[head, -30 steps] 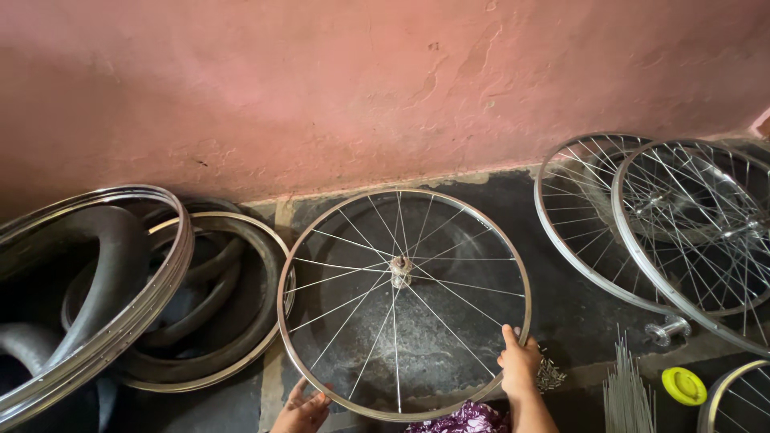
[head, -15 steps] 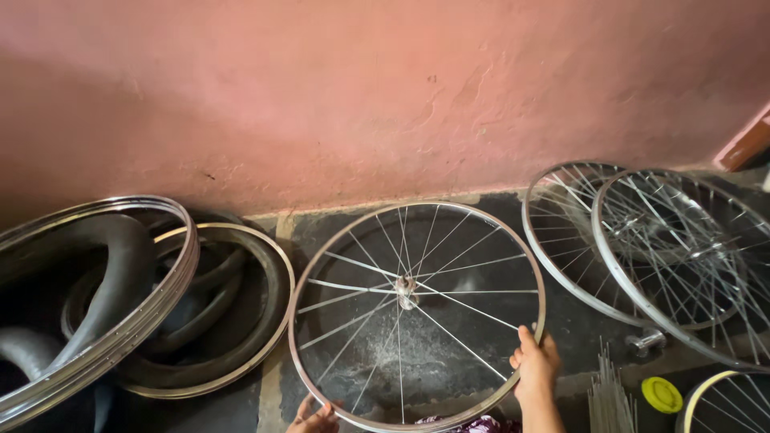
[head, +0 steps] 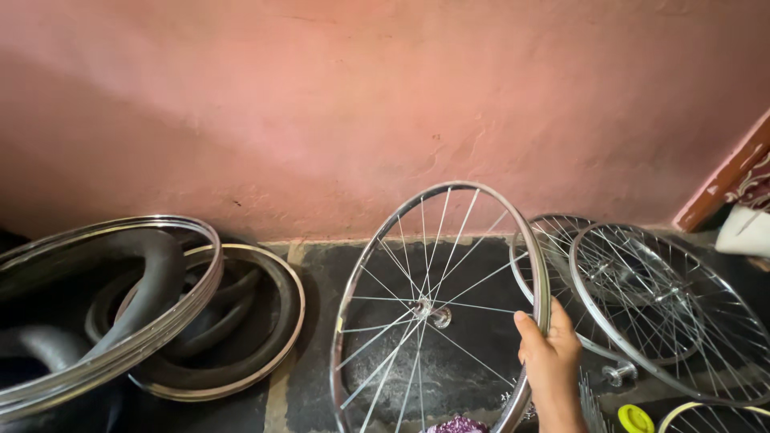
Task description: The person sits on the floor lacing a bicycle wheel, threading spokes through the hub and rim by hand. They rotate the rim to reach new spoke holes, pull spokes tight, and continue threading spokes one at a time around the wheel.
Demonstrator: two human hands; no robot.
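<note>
A silver spoked bicycle wheel stands tilted up off the dark floor in the middle of the view, its hub near the centre. My right hand grips the wheel's rim on its right side, thumb over the metal. My left hand is out of the frame.
Bare metal rims with black tyres and tubes are stacked at the left. Two more spoked wheels lie at the right, with a loose bundle of spokes and a small yellow lid near the bottom. A pink plastered wall runs behind.
The wheel has been lifted from lying flat to standing tilted on its edge. My right hand stayed on the rim; my left hand dropped out of view.
</note>
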